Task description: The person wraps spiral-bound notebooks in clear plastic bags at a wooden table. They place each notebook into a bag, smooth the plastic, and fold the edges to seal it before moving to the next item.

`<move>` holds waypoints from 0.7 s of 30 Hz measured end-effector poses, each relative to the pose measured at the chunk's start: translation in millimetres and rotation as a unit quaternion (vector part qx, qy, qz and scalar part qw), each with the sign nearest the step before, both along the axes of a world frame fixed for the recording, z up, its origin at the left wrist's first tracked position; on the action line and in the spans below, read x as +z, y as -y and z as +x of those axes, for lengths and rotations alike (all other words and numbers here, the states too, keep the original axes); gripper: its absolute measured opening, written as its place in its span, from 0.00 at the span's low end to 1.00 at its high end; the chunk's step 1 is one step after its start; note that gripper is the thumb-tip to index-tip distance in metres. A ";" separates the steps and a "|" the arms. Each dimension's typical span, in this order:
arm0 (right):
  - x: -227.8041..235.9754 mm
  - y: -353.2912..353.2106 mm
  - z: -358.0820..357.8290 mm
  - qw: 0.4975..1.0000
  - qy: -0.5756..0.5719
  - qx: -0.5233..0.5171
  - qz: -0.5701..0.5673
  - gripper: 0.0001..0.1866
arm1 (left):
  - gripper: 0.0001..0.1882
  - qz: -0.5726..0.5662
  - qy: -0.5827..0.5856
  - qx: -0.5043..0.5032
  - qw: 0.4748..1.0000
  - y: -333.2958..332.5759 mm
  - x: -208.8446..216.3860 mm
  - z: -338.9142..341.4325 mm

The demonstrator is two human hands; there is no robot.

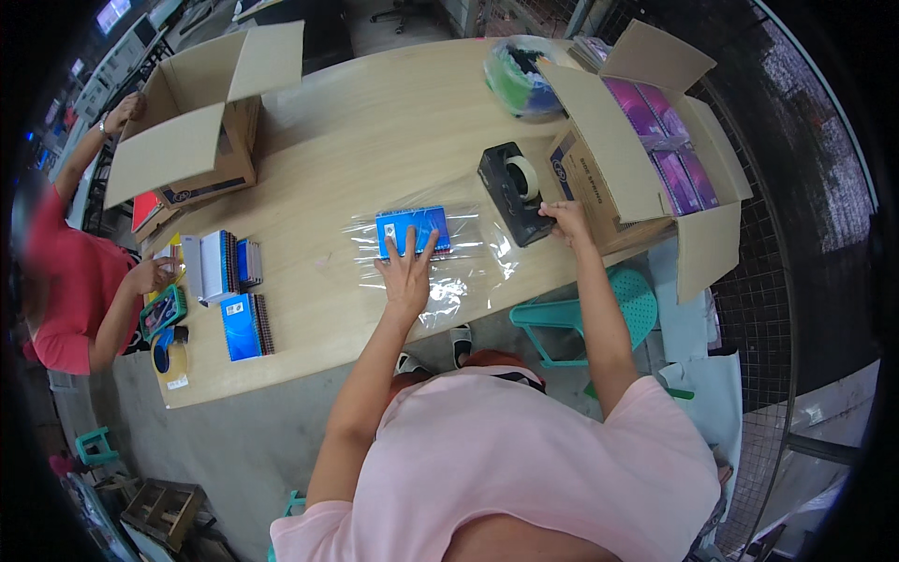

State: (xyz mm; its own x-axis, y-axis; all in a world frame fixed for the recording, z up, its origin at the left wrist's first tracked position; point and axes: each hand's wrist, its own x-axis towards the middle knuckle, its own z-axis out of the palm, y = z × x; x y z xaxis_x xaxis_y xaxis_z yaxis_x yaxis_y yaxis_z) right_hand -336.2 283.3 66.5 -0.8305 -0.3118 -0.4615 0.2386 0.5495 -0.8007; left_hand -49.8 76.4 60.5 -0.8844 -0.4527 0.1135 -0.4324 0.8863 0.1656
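A blue spiral notebook (426, 221) lies on a sheet of clear plastic film (449, 290) near the table's front edge. My left hand (407, 273) rests on the notebook with fingers spread, pressing its lower part. To the right stands a black tape dispenser (503, 199) holding a roll of tape (523, 178). My right hand (567, 223) is at the dispenser's near end, thumb and fingers pinched together. Whatever is between those fingertips is too small to make out.
An open carton (599, 187) of purple packs (655, 131) stands at the right, beside a plastic bag (520, 80). At the left, a co-worker (84, 290) touches another open carton (187, 155). More notebooks (245, 326) lie near them. A green stool (618, 304) stands below the table edge.
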 end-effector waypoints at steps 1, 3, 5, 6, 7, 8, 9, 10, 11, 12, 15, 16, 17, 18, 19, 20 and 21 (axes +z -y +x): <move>-7.1 -8.2 0.0 0.999 -0.036 0.000 -0.018 0.11 | 0.37 -0.002 0.003 0.002 1.000 2.5 3.0 0.6; -21.3 -23.3 7.4 0.993 -0.105 0.016 -0.059 0.10 | 0.40 0.002 0.010 -0.007 1.000 -1.0 -1.7 -1.5; 3.3 -28.2 31.0 0.998 -0.059 -0.020 -0.029 0.14 | 0.43 0.013 0.004 -0.004 1.000 1.9 -13.6 1.9; -1.7 -42.5 35.3 0.997 -0.050 -0.021 -0.063 0.14 | 0.42 0.014 0.009 -0.016 1.000 1.3 -10.7 -2.6; 19.8 -30.1 56.4 0.998 -0.035 -0.033 -0.033 0.13 | 0.41 0.003 0.005 -0.006 1.000 4.7 -11.6 5.0; 7.5 -39.0 55.0 0.999 -0.027 -0.019 0.000 0.10 | 0.38 -0.024 -0.005 -0.010 1.000 4.1 -7.2 3.3; -10.8 -48.3 45.5 0.999 -0.022 -0.010 0.036 0.08 | 0.37 -0.013 -0.009 -0.008 1.000 5.3 -3.5 1.3; -27.8 -45.2 45.4 0.990 0.094 -0.075 -0.072 0.06 | 0.36 0.000 -0.015 -0.010 1.000 4.8 -1.4 -2.0; -45.3 -44.7 45.7 0.952 0.207 -0.140 -0.175 0.05 | 0.36 0.015 -0.021 -0.014 1.000 3.6 -0.3 -3.4; -64.4 -49.6 51.6 0.887 0.315 -0.205 -0.269 0.03 | 0.35 -0.011 -0.052 -0.019 0.998 4.3 -7.7 -2.5; -95.6 -38.0 116.6 0.827 0.379 -0.180 -0.373 0.04 | 0.35 -0.013 -0.017 -0.017 1.000 9.1 -2.9 -0.9; -85.3 -28.2 126.3 0.801 0.387 -0.135 -0.437 0.04 | 0.33 -0.025 -0.012 0.006 1.000 7.2 0.8 -1.4; -61.3 -6.5 135.5 0.831 0.319 -0.076 -0.450 0.04 | 0.32 -0.016 -0.018 0.014 1.000 8.4 2.8 0.9; -31.2 16.8 143.1 0.852 0.247 -0.024 -0.462 0.05 | 0.32 -0.007 -0.020 0.014 1.000 10.6 3.4 2.6; -7.0 37.5 141.4 0.854 0.225 0.057 -0.465 0.06 | 0.31 0.000 -0.024 0.008 1.000 11.9 5.7 2.8; 12.9 60.2 135.0 0.851 0.199 0.139 -0.466 0.06 | 0.30 0.007 -0.010 0.005 1.000 12.8 8.2 1.5; 26.7 86.6 133.5 0.846 0.193 0.205 -0.452 0.07 | 0.30 0.013 -0.005 0.003 1.000 13.8 7.0 0.8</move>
State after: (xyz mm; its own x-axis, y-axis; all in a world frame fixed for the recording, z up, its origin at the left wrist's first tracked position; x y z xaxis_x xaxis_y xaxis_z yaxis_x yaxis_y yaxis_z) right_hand -202.7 196.8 93.2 -0.4080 -0.9083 -0.0928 0.5163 -0.1457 -0.8439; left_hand -49.0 62.5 67.6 -0.8810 -0.4602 0.1101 -0.4353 0.8794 0.1926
